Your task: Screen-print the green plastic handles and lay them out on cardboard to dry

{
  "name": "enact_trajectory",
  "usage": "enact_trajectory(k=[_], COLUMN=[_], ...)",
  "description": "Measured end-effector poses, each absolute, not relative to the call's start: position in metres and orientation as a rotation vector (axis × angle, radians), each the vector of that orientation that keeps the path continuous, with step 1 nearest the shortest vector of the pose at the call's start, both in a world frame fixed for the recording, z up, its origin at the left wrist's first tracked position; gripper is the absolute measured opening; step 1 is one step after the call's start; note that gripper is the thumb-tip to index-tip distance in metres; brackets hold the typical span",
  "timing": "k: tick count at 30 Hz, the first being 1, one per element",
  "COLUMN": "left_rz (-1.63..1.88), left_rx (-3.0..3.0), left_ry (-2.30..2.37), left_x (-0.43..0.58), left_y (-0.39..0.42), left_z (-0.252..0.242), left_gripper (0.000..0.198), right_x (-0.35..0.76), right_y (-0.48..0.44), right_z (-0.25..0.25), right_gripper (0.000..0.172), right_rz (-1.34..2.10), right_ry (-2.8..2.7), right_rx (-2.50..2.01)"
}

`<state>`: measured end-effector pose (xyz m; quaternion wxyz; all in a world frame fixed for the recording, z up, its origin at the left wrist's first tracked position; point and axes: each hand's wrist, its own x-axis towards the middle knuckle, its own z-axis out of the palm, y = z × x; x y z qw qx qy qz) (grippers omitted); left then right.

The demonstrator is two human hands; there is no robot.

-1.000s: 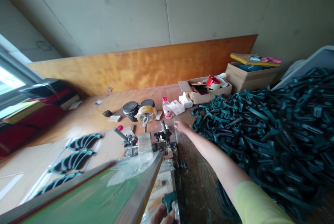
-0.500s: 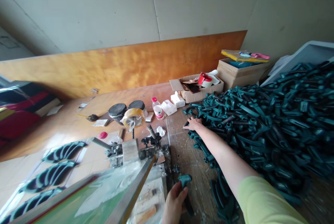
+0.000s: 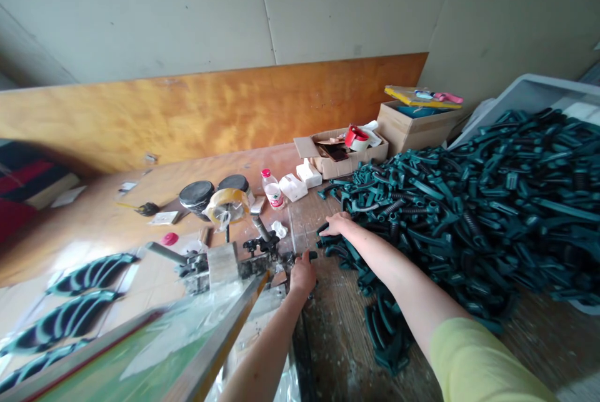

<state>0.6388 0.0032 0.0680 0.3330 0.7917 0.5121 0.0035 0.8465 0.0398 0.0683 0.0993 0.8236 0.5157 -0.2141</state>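
Note:
My left hand [image 3: 304, 274] is closed around a dark green plastic part, whose end [image 3: 312, 256] pokes out by the fingers; the rest is hidden. It is beside the clamp hardware [image 3: 262, 244] at the bench's edge. Farther right, my right hand [image 3: 336, 224] reaches to the near-left edge of a big heap of dark green plastic parts [image 3: 435, 202]. Its fingers pinch a small dark green part [image 3: 323, 229]. A framed green mesh screen [image 3: 187, 342] stands tilted at the lower left. Several curved dark green pieces [image 3: 77, 317] lie in a row beyond it.
Behind the hardware stand a tape roll [image 3: 227, 207], black-lidded tubs [image 3: 195, 194] and a red-capped bottle [image 3: 272, 189]. An open cardboard box [image 3: 337, 167] and a taller box [image 3: 412, 130] line the back. A grey bin [image 3: 520, 86] holds part of the heap.
My left hand has moved forward from the bottom of the view to the clamp hardware, carrying the dark green part. My right hand stays at the heap's edge. The view has shifted slightly right.

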Motion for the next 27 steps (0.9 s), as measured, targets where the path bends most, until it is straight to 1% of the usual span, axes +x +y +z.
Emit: enact_trajectory(k=[4,8,11,14,16,18,19,20,21,22,23,24,25,26,27], left_rz=[-0.169,-0.248,-0.229,-0.108,0.003,0.095,0.131,0.164,0.196,0.225,0.25,0.271,0.285,0.29,0.292], left_rx=[2.137,2.24,2.326,2.415,2.462,2.495,2.504,2.503,2.491,2.472,2.451,2.434,2.425,2.426,2.432], left_ry=[1.381,1.361,1.33,1.218,1.096,0.963,0.895,0.836,0.793,0.766,0.753,0.745,0.739,0.727,0.705], left_x=[0.64,0.631,0.627,0.635,0.649,0.667,0.676,0.685,0.693,0.699,0.705,0.708,0.71,0.71,0.71], left_y=[0.004,0.005,0.008,0.007,0.002,-0.007,-0.012,-0.018,-0.024,-0.03,-0.035,-0.04,-0.043,-0.046,-0.048], left_z=[0.054,0.052,0.057,0.065,0.069,0.07,0.069,0.068,0.066,0.063,0.06,0.057,0.054,0.052,0.05], left_gripper=[0.049,0.046,0.037,0.034,0.037,0.041,0.042,0.044,0.046,0.047,0.047,0.046,0.043,0.039,0.036], right_x=[0.826,0.803,0.787,0.775,0.775,0.788,0.8,0.816,0.833,0.852,0.87,0.887,0.9,0.91,0.916], right_y=[0.024,-0.003,-0.033,-0.074,-0.112,-0.161,-0.19,-0.221,-0.253,-0.285,-0.315,-0.342,-0.364,-0.381,-0.392], right_z=[0.079,0.087,0.093,0.103,0.11,0.115,0.114,0.111,0.104,0.095,0.082,0.067,0.05,0.034,0.018], right_gripper=[0.07,0.055,0.04,0.031,0.027,0.024,0.024,0.026,0.03,0.037,0.045,0.054,0.062,0.068,0.072], right_rz=[-0.607,-0.584,-0.605,-0.579,-0.438,-0.083,0.189,0.5,0.844,1.15,1.357,1.46,1.402,1.221,1.031], right_ry=[1.588,1.637,1.7,1.847,2.088,2.245,2.149,1.903,1.474,0.928,0.373,-0.129,-0.485,-0.728,-0.831], right_rx=[2.325,2.33,2.347,2.41,2.597,2.978,3.245,3.503,3.741,3.903,3.963,3.939,3.906,3.907,3.936])
